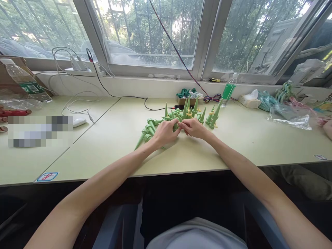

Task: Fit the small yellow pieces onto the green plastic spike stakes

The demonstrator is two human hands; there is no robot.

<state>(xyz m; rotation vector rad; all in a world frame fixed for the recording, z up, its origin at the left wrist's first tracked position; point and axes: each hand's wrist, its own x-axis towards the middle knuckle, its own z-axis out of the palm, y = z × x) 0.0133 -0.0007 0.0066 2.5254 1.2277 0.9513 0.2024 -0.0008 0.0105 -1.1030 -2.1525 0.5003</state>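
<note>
Both my hands meet over the table, with the fingertips close together. My left hand (167, 132) is curled around a green plastic watering spike (175, 127), mostly covered by the fingers. My right hand (192, 128) is closed in a pinch against the left fingertips; what it pinches is hidden. Left of my left hand, several loose green spikes (148, 129) lie on their sides in a heap. Behind and to the right of my hands, several spikes with small yellow valves (214, 116) stand point up.
The pale table (103, 152) runs along a window. At the back are a small box (190, 101), a green-labelled bottle (228, 90) and a tissue box (249, 100). Plastic bags (289, 116) lie right, near another person's hand (327, 127). Cables and a large bottle (27, 83) are left.
</note>
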